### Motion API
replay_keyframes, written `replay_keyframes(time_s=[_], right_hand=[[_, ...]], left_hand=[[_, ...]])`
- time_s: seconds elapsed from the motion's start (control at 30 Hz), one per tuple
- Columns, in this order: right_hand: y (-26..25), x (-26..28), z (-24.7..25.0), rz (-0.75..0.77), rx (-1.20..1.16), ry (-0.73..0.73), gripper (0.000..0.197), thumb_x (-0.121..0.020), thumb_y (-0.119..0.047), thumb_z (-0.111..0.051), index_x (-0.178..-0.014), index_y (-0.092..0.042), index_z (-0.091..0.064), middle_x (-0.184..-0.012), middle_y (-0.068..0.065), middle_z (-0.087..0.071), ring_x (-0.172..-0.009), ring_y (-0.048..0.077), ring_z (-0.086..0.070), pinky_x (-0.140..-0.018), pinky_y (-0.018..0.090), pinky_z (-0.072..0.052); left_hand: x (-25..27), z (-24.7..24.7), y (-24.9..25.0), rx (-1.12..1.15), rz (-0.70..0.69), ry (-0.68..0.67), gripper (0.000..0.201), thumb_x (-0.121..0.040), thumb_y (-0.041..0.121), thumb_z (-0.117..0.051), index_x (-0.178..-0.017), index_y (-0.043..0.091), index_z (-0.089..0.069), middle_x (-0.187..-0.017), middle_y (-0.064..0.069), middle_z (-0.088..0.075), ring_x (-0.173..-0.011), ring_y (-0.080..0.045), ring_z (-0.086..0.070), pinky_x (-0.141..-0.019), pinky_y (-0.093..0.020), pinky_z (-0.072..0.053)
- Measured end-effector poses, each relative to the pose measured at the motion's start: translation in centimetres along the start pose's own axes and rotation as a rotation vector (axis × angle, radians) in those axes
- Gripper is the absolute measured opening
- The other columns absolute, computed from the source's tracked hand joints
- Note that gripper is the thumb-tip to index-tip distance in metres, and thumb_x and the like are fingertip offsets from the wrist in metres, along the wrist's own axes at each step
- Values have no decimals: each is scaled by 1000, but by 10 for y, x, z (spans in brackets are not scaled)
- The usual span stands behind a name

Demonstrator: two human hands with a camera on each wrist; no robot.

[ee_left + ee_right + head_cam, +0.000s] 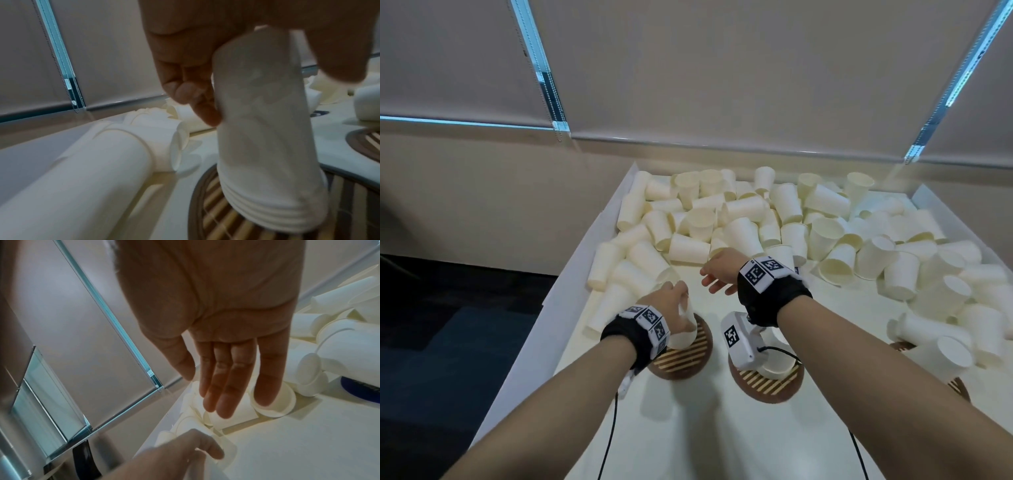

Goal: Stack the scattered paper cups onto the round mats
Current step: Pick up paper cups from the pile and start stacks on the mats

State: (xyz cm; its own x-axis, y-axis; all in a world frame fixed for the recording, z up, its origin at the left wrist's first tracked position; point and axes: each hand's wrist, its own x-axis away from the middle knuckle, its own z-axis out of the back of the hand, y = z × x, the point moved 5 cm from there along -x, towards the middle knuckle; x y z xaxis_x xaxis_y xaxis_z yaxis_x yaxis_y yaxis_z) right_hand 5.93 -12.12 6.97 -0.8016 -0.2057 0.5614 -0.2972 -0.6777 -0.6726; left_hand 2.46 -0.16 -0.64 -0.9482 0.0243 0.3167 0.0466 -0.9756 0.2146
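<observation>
Several white paper cups lie scattered across the far half of the white table. My left hand grips a nested stack of upside-down cups from above and holds it tilted over the left round slatted mat. In the left wrist view my fingers curl around the stack, whose rims are low over the mat. My right hand hovers with straight fingers by the pile's near edge and holds nothing. Another short cup stack stands on the middle mat.
A raised white rim borders the table's left side, with lying cups along it. More mats sit at the right, partly under cups. Window blinds stand behind the table. Dark carpet lies to the left.
</observation>
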Motion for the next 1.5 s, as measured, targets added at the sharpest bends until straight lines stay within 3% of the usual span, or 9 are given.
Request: replay_keyframes(time_s=[0.13, 0.27, 0.4, 0.57, 0.77, 1.07, 1.2, 1.33, 1.5], right_hand=[[-12, -12, 5, 17, -22, 17, 32, -96, -12, -42, -124, 1, -53, -77, 1, -60, -57, 11, -54, -50, 21, -37], [-13, -29, 8, -8, -63, 36, 34, -95, -11, -43, -125, 3, -50, -71, 0, -58, -56, 12, -54, -49, 21, -37], [-16, -44, 1, 3, -53, 39, 32, -94, -12, -45, -122, 1, -55, -78, 0, -63, -58, 10, -56, -50, 20, -39], [-24, -53, -9, 51, -38, 8, 28, -94, -13, -46, -115, -1, -59, -95, 3, -64, -74, 15, -61, -59, 22, -42], [-42, -51, -22, 286, 5, 12, 27, -83, -8, -63, -110, -11, -66, -106, 4, -66, -91, 13, -57, -70, 19, -44], [-75, -26, -67, 575, 449, -99, 63, -79, -18, -73, -136, -16, -47, -137, 6, -49, -116, 20, -51, -98, 28, -38], [-73, -30, -64, 546, 399, 9, 38, -89, -19, -60, -124, -4, -57, -122, 14, -60, -101, 28, -59, -88, 31, -45], [-73, -32, -26, 514, 124, 183, 33, -98, -22, -43, -117, 1, -57, -90, 7, -58, -64, 17, -57, -57, 19, -44], [-59, -31, 6, 491, -36, 312, 32, -101, -20, -33, -109, -1, -58, -63, -2, -47, -49, 10, -49, -38, 5, -35]], left_hand=[[-13, 28, -16, 219, 52, 42, 74, -74, 77, -46, -129, 29, -43, -124, 4, -54, -109, -19, -56, -93, -37, -45], [-28, 55, -76, 429, 361, 400, 48, -88, 48, -51, -121, 13, -48, -125, -11, -52, -113, -30, -51, -93, -40, -44], [-27, 12, -118, 349, 645, 157, 84, -80, 33, -67, -142, 5, -17, -140, -19, -35, -129, -35, -38, -105, -44, -36], [-23, -11, -134, 452, 663, 165, 90, -88, 17, -57, -149, 4, 8, -129, -21, -50, -109, -33, -58, -81, -35, -45], [-29, 23, -149, 377, 642, 192, 31, -90, 8, -53, -119, -1, -59, -120, -21, -61, -113, -35, -58, -91, -35, -46], [-41, 70, -121, 1034, 438, 332, 9, -86, 6, -58, -82, 14, -62, -106, -17, -65, -91, -29, -62, -85, -43, -55], [-24, 51, -124, 905, 551, 471, 32, -94, 33, -50, -109, 6, -58, -118, -16, -59, -104, -33, -55, -91, -40, -46], [-6, -3, -137, 481, 670, 306, 62, -81, 44, -66, -129, 12, -42, -133, -16, -41, -122, -37, -42, -98, -46, -39], [14, -28, -138, 645, 802, 417, 94, -71, 44, -77, -139, 2, -28, -140, -22, -35, -131, -36, -34, -102, -48, -35]])
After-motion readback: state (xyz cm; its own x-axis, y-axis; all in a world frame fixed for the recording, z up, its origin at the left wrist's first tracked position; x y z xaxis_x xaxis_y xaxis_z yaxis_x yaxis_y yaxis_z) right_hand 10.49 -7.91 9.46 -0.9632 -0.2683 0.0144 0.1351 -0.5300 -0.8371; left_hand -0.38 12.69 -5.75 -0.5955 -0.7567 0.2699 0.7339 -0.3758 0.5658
